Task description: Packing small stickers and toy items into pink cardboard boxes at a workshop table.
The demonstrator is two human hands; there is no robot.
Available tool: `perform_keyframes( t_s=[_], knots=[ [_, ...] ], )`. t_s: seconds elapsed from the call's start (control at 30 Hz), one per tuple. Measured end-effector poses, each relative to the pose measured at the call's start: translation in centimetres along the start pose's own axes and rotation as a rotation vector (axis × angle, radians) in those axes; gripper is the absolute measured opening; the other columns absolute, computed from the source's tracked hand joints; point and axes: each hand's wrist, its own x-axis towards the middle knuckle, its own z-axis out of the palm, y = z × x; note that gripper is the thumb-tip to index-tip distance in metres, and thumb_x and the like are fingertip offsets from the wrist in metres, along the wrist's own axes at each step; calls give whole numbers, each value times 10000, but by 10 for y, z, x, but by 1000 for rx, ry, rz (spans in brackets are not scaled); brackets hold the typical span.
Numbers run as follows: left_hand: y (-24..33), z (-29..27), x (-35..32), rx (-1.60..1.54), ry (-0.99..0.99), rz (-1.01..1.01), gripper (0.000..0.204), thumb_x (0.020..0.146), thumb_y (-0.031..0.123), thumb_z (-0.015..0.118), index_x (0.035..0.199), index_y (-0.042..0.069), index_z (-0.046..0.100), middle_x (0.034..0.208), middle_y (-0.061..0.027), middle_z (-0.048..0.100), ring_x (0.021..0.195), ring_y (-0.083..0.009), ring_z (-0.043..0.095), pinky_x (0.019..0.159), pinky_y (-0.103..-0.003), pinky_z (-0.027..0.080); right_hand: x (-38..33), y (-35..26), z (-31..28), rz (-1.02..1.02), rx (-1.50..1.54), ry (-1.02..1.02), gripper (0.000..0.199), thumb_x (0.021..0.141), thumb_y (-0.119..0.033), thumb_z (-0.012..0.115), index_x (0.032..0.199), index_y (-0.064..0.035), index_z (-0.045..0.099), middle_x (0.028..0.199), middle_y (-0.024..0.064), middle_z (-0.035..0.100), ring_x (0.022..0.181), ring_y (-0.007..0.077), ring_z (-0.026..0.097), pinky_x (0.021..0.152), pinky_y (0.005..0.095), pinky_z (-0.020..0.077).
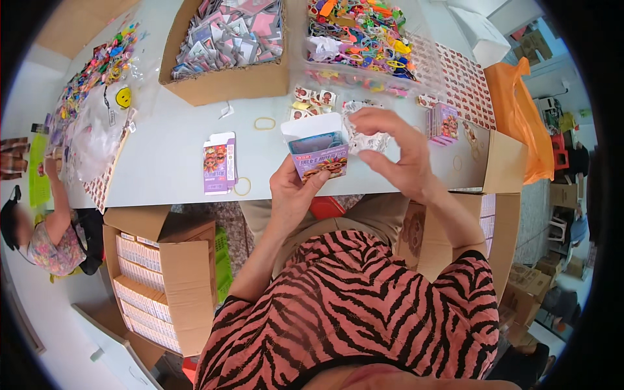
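My left hand [290,195] grips a small purple carton [320,164] with its top flap raised. Inside the carton's mouth shows a flat blue piece [316,142], its kind not clear. Close by on the right, my right hand [408,159] is raised with thumb and fingers curved apart, nothing visible between them. Partly behind it lies a pile of silvery-white packets [369,144]. Several cut stickers [313,103] are scattered beyond the carton. Another purple carton [219,166] lies on the table to the left, beside a rubber band [242,186].
A cardboard box of flat grey-pink packets [234,36] and a clear bin of colourful trinkets [364,39] stand at the back. Stacked purple cartons [444,123] and sticker sheets [465,84] are right. An opened box of cartons [144,279] stands below left; a person [52,240] works far left.
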Motion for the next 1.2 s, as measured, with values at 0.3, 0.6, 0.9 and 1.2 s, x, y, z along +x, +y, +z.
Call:
perform_keyframes(
  t_s=[0.3, 0.6, 0.9, 1.2],
  knots=[
    [-6, 0, -3, 138, -61, -38, 299, 853, 40, 604, 1130, -32, 517, 1031, -85, 624, 925, -117, 584, 818, -268, 478, -15, 3, 19, 135, 137, 0, 419, 783, -24, 660, 1184, -7, 540, 1081, 128, 613, 909, 194, 628, 802, 297, 503],
    [-10, 3, -1, 201, -39, 43, 476, 811, 32, 649, 1231, -20, 433, 1116, -118, 571, 930, -141, 590, 827, -282, 483, -18, 8, 12, 182, 140, -56, 331, 780, -13, 665, 1104, -20, 596, 1031, 110, 643, 886, 182, 644, 771, 288, 526],
    [2, 3, -13, 440, -41, 249, 557, 740, -33, 691, 1242, -1, 452, 1132, -137, 550, 953, -202, 607, 807, -312, 524, -34, 9, 10, 175, 143, -58, 305, 783, -51, 673, 1079, -42, 604, 898, 98, 664, 756, 185, 662, 691, 272, 533],
    [-6, -17, -50, 424, -219, -61, 420, 807, -16, 635, 1186, -24, 454, 1161, -133, 523, 1022, -190, 566, 850, -302, 504, -71, 19, 18, 416, 363, -252, 202, 824, -95, 647, 1015, -32, 625, 854, 61, 665, 756, 113, 626, 708, 264, 507]
  ],
)
